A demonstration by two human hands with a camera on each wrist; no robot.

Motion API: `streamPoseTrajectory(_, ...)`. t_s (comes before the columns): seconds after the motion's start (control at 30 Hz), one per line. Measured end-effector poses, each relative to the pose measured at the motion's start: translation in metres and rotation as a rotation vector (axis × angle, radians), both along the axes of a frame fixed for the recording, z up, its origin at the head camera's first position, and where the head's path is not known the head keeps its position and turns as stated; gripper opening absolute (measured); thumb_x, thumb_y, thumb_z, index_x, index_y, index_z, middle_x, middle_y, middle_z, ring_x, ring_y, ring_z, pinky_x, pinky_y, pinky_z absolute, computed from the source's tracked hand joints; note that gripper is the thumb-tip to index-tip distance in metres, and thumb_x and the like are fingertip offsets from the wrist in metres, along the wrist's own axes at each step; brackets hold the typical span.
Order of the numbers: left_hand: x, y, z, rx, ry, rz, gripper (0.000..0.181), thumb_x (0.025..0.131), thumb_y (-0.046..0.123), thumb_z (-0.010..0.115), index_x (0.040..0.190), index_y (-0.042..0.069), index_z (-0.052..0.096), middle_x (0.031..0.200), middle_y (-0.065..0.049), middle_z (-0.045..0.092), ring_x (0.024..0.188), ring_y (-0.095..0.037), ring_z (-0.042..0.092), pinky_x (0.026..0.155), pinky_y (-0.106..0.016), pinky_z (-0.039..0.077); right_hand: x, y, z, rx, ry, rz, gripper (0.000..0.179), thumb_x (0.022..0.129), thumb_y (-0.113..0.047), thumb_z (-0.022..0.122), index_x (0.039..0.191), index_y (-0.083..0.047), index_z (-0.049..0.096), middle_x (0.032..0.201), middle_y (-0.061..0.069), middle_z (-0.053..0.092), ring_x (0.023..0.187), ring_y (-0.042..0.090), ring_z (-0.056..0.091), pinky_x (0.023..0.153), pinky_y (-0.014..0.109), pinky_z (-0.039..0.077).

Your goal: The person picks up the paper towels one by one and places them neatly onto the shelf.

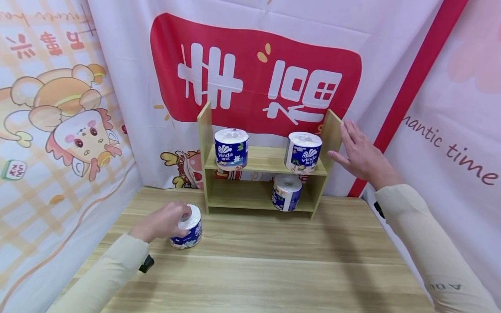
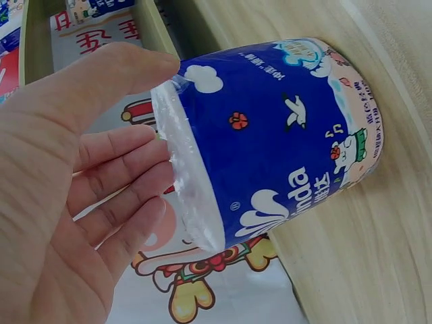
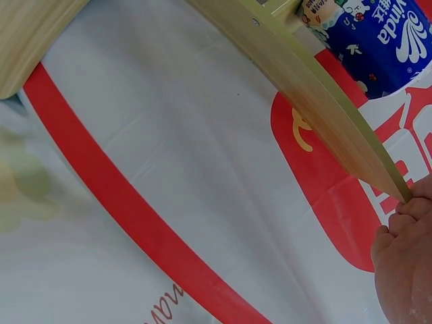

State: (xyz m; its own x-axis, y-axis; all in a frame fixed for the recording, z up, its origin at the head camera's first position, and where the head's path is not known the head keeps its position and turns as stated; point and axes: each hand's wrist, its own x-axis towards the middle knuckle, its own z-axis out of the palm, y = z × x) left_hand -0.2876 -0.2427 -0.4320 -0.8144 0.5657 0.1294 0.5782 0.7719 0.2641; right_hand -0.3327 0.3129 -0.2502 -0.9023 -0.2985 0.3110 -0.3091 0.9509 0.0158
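Observation:
My left hand (image 1: 162,221) is at the top of a blue-and-white wrapped toilet paper roll (image 1: 192,236) standing on the table. In the left wrist view, the thumb touches the roll's (image 2: 263,135) upper rim, while the other fingers lie loosely bent near its white top. A small two-tier wooden shelf (image 1: 238,194) stands at the back. My right hand (image 1: 362,154), fingers extended, rests at the upper corner of its right side panel (image 3: 337,128). Two rolls stand on the upper tier, one left (image 1: 231,152) and one right (image 1: 303,154); another roll (image 1: 281,200) stands lower right.
The wood-grain table (image 1: 266,269) spreads in front of the shelf. Behind it hangs a printed cloth (image 1: 254,100) with a red panel. Patterned cloths also close off the left side (image 1: 58,182) and the right side (image 1: 450,130).

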Motion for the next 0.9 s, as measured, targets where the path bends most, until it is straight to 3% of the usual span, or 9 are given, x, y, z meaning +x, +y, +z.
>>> streamPoseTrajectory(0.2, -0.001, -0.002, -0.005, -0.021, 0.024, 0.008, 0.029, 0.075, 0.016, 0.092, 0.092, 0.008, 0.07, 0.086, -0.001, 0.067, 0.075, -0.01, 0.053, 0.062, -0.023, 0.048, 0.0, 0.0, -0.002, -0.004, 0.005, -0.001, 0.103, 0.102, -0.057, 0.058, 0.171, -0.011, -0.002, 0.18, 0.016, -0.004, 0.166, 0.043, 0.005, 0.118, 0.071, 0.037)
streamPoseTrajectory(0.53, 0.0, -0.004, -0.012, 0.032, -0.01, 0.008, 0.028, 0.074, 0.013, 0.091, 0.087, 0.01, 0.066, 0.084, 0.0, 0.066, 0.07, -0.006, 0.051, 0.057, -0.019, 0.046, 0.0, 0.001, -0.006, -0.01, 0.01, 0.0, 0.103, 0.101, -0.057, 0.058, 0.171, -0.011, -0.002, 0.18, 0.015, -0.005, 0.166, 0.043, 0.005, 0.117, 0.071, 0.038)
streamPoseTrajectory(0.9, -0.013, -0.015, -0.026, 0.073, 0.032, -0.008, 0.03, 0.074, 0.017, 0.092, 0.09, 0.013, 0.067, 0.082, 0.004, 0.062, 0.074, -0.006, 0.05, 0.062, -0.02, 0.043, -0.002, 0.001, -0.004, -0.01, 0.02, 0.003, 0.103, 0.102, -0.057, 0.058, 0.171, -0.012, -0.004, 0.18, 0.014, -0.006, 0.166, 0.043, 0.006, 0.114, 0.071, 0.041)
